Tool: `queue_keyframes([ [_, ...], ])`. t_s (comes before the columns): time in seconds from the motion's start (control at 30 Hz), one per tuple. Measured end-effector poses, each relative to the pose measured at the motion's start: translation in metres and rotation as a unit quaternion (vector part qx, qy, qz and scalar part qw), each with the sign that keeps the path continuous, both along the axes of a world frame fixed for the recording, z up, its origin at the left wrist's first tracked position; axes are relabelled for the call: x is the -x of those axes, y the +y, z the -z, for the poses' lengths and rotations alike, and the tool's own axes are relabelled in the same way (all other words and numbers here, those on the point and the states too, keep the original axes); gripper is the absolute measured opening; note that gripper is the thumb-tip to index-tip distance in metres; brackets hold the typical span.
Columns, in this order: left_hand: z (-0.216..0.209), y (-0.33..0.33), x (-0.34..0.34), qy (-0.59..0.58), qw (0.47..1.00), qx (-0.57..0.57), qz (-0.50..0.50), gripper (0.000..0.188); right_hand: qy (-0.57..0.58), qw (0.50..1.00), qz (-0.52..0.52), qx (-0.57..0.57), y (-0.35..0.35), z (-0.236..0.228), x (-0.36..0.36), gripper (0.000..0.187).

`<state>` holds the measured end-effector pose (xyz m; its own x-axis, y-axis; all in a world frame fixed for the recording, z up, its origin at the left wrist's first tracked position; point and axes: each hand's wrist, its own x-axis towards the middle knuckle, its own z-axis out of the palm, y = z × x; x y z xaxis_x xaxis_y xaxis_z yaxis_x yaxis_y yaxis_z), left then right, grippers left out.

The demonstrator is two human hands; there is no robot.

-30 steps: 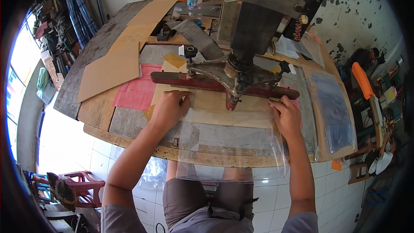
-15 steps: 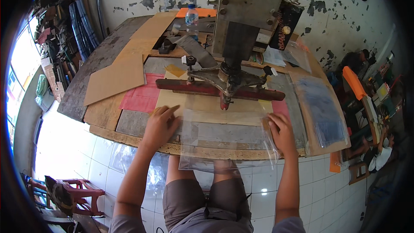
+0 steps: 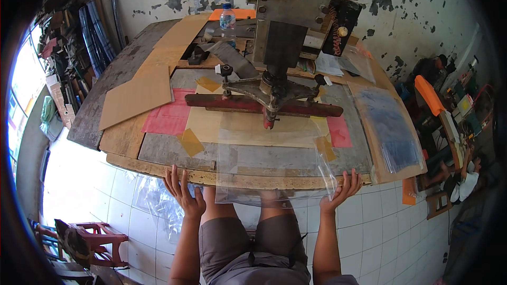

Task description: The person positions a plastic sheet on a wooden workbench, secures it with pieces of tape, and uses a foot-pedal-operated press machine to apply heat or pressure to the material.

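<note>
A clear plastic sheet (image 3: 266,166) runs from beneath the long bar (image 3: 309,109) of a press out over the table's front edge. My left hand (image 3: 185,195) has its fingers extended at that edge, left of the sheet and apart from it. On the other side my right hand (image 3: 342,189) spreads its fingers against the edge, thumb close to the sheet's right border; whether it touches is unclear. Neither hand holds anything. Under the bar lies a cream-coloured board (image 3: 203,132), with brown tape (image 3: 191,143) and pink sheets (image 3: 168,113) around it.
The press column (image 3: 285,42) rises behind the bar. A brown board (image 3: 136,97) lies at left, a stack of clear plastic (image 3: 390,132) at right. A water bottle (image 3: 227,21) stands at the back. A red stool (image 3: 100,243) is on the floor; a person (image 3: 467,187) sits far right.
Both my hands have drawn back from the worktop and the sheet's sides to the table's front edge, fingers opening out. The sheet stays under the bar. The view has shifted slightly.
</note>
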<state>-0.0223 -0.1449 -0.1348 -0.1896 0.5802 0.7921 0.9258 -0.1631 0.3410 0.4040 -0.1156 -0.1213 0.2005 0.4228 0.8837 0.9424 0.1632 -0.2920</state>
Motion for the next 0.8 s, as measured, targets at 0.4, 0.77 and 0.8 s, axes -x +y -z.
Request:
queue_keyframes([
  [0.4, 0.019, 0.015, 0.007, 0.041, 0.998, -0.051, -0.004, 0.05, -0.014, 1.0, -0.018, 0.015, -0.002, 0.008, -0.009, 0.05],
  [0.77, 0.024, 0.018, 0.007, 0.024, 0.997, -0.072, -0.004, 0.05, -0.014, 1.0, -0.02, 0.005, 0.002, 0.015, -0.012, 0.05],
  [0.8, 0.024, 0.018, 0.007, 0.024, 0.997, -0.074, -0.004, 0.05, -0.015, 1.0, -0.02, 0.004, 0.002, 0.014, -0.012, 0.05],
])
